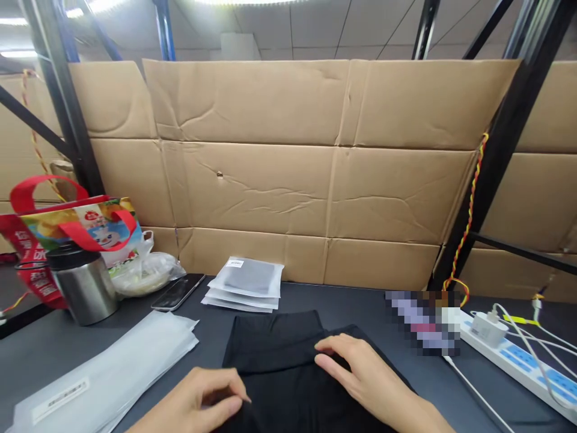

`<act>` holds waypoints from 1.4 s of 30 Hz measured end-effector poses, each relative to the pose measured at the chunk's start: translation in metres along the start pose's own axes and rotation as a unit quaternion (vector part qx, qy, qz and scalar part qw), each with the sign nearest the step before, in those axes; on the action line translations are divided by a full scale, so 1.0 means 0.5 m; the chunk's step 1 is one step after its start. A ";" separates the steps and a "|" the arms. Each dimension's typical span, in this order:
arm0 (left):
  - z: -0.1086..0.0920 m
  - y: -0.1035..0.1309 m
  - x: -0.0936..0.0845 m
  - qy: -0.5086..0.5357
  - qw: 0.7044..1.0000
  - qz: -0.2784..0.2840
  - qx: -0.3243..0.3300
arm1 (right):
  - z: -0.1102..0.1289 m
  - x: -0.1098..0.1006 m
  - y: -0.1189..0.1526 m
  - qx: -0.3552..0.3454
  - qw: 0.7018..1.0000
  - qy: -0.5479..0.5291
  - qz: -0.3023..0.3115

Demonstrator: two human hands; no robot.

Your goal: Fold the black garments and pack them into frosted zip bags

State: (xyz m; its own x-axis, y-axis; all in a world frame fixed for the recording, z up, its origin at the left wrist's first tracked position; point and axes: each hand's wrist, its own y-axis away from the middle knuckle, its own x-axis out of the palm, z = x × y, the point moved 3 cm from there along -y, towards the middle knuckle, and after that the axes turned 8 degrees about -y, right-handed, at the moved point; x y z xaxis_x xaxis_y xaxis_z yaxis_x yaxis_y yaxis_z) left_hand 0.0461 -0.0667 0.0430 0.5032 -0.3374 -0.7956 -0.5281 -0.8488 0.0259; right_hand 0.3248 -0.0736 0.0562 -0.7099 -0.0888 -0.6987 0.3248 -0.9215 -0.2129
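Note:
A black garment (279, 346) lies on the dark table at the front centre, its waistband-like top edge pointing away from me. At its left side my left hand (205, 397) is curled, thumb and forefinger pinched at the cloth. My right hand (356, 370) rests on the garment's right part, with thumb and forefinger closed together at a fold near the middle. The lower part of the garment runs out of view at the bottom edge.
White plastic mailing bags (112, 373) lie at the left, and packed clear bags (246, 282) are stacked at the back. A steel flask (85, 288), phone (178, 293) and red bag (40, 264) stand or lie back left. A power strip (518, 358) with cables is right. Cardboard (270, 180) closes the back.

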 end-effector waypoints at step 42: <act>-0.150 -0.227 0.126 -0.248 0.904 0.001 0.349 | -0.163 -0.031 0.063 -0.043 0.961 0.273 -0.028</act>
State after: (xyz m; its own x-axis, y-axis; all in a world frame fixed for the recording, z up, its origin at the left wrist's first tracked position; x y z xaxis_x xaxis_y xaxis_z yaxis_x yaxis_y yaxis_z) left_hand 0.1890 -0.0222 0.0355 0.2253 0.0317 -0.9738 -0.9187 -0.3259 -0.2231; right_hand 0.3969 -0.0707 0.0048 -0.3024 0.1931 -0.9334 0.3629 -0.8822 -0.3001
